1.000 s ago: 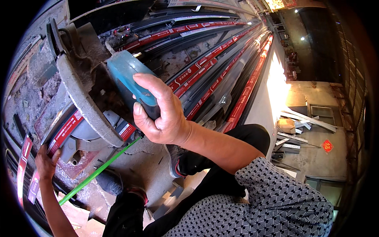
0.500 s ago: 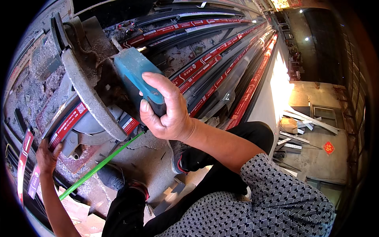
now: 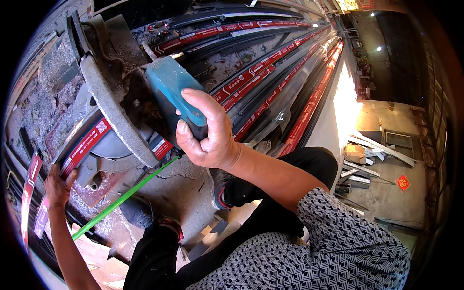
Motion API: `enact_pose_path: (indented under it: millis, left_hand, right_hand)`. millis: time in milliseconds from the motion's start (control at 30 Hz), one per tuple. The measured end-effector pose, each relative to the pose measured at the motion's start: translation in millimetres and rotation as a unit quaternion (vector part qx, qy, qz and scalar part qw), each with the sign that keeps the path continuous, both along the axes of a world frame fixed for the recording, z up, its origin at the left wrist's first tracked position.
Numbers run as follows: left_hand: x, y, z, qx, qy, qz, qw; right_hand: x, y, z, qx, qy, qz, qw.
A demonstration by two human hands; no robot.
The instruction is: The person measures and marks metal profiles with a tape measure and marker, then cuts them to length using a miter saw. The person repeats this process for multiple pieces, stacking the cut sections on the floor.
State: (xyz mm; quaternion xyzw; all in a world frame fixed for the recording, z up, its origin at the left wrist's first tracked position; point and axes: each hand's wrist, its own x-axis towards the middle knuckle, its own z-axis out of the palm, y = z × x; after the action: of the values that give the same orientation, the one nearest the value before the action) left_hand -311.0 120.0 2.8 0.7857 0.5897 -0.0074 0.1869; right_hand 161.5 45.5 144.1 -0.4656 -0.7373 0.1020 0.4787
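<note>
The saw (image 3: 118, 121) has a teal handle (image 3: 169, 79) with a black grip, slanting down to the right, and a curved, dusty grey guard (image 3: 104, 99). The bar (image 3: 87, 147), dark with printed red film, lies slantwise under the guard, red showing on both sides of it

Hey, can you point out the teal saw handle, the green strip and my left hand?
Teal saw handle (image 3: 173, 89), head view: middle of its casing.
Green strip (image 3: 125, 198), head view: midway along its length.
Left hand (image 3: 58, 187), head view: middle of the hand.
</note>
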Motion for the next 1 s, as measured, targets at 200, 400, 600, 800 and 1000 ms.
enact_pose_path:
  millis: [200,400,600,800,1000]
  left_hand:
    - [0.2,-0.9,-0.8,0.011,-0.007,-0.002,1.000]
    - [8.2,0.2,4.8,0.000,-0.018,0.004,1.000]
    - [4.5,-2.2,-0.2,0.011,-0.018,0.001,1.000]
    - [5.3,0.4,3.8,0.033,-0.012,-0.005,0.999]
    - [4.8,-1.3,15.1,-0.020,0.029,0.012,0.999]
  right_hand:
    - [1.8,-5.5,-13.2,0.017,-0.006,0.000,1.000]
    - [5.3,-15.3,-26.0,0.001,0.005,-0.005,1.000]
    - [8.0,-11.7,-19.6,-0.009,-0.029,0.010,0.999]
    - [-1.4,24.1,34.5,-0.036,-0.041,-0.011,0.998]
    - [-44.3,76.6,112.2,-0.130,0.086,-0.009,0.988]
